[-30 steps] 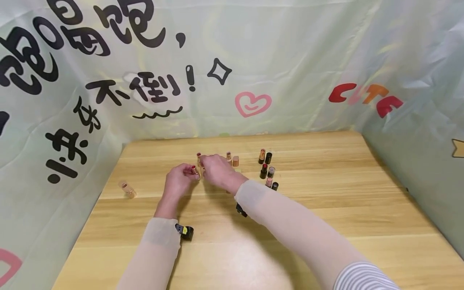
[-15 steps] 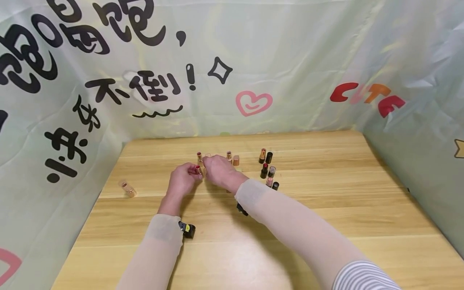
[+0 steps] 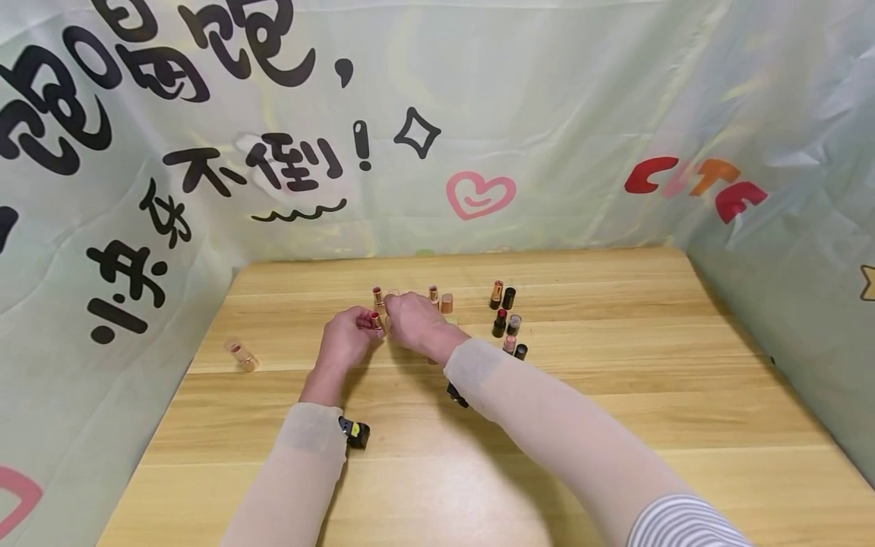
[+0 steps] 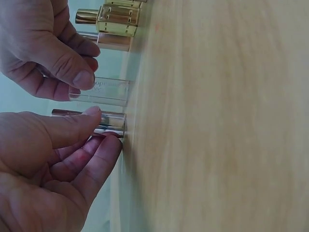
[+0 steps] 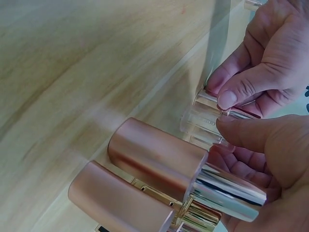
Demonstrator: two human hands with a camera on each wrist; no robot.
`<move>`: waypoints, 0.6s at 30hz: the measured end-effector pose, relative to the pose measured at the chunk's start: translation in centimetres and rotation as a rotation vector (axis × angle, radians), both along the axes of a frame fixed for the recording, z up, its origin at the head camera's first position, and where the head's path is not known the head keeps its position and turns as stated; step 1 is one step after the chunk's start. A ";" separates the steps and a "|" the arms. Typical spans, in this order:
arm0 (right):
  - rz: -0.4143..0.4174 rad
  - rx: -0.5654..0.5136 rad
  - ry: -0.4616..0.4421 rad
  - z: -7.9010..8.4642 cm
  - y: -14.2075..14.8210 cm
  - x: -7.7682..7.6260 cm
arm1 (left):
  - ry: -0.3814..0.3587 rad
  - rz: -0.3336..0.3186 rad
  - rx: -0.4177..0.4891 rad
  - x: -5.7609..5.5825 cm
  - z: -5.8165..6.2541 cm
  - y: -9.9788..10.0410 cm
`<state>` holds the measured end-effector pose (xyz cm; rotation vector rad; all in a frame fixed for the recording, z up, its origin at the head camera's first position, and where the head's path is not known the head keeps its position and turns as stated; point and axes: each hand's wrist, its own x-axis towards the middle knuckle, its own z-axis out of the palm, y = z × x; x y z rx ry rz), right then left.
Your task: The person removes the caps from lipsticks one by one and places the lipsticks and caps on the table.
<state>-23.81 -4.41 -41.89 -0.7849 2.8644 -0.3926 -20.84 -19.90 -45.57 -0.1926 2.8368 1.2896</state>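
My left hand [image 3: 345, 338] pinches a shiny gold lipstick tube [image 4: 115, 121] between thumb and fingers. Its dark red tip shows in the head view, and the tube stands upright with its base at the tabletop. Right beside it, my right hand [image 3: 418, 323] pinches the top of a clear cap [image 4: 108, 92] with printed lettering, thumb against its side. In the right wrist view the cap and the lipstick tube [image 5: 207, 98] are side by side, very close together. Just behind the hands stands another uncapped lipstick [image 3: 378, 295].
To the right of my right hand are a gold lipstick [image 3: 434, 293] and a rose-gold cap [image 3: 447, 303]. Further right, black-based lipsticks [image 3: 500, 323] stand paired with caps [image 3: 509, 298]. A clear-capped lipstick [image 3: 244, 357] is at the left. Printed cloth [image 3: 574, 137] borders the wooden table [image 3: 615, 334].
My left hand has moved a little to the right with the lipstick, closer to my right hand. The right hand has barely shifted and keeps its pinch.
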 end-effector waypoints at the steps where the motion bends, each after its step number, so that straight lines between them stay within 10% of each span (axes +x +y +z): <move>1: 0.000 -0.002 -0.001 0.0 0.0 0.0 | 0.000 0.000 -0.001 0.0 0.0 0.0; 18: -0.019 -0.023 -0.017 -0.1 0.2 0.1 | 0.000 -0.011 0.011 0.1 0.2 0.1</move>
